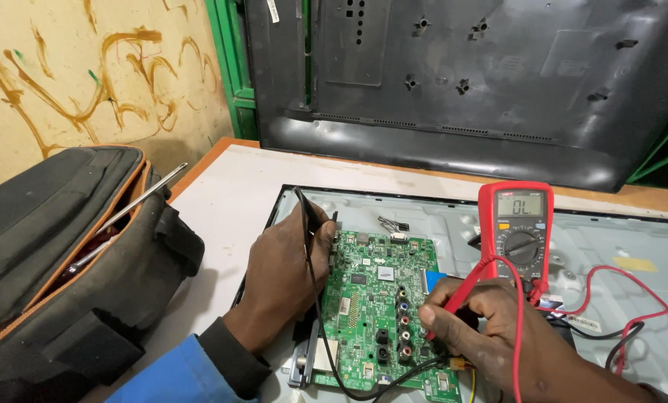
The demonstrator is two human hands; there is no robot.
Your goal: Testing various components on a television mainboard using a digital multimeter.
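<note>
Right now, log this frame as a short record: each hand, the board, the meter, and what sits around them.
left hand: holds black probe at the circuit board's left edge
right hand: holds red probe over the board
circuit board: green, lying flat on a metal panel
meter: red, upright on the panel, screen lit
tool bag: open, at left
table: white

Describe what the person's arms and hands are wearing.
Both hands are bare: no gloves, rings or watch show. The left hand comes out of a dark ribbed cuff under a bright blue sleeve. The right hand and forearm show no sleeve.
</note>
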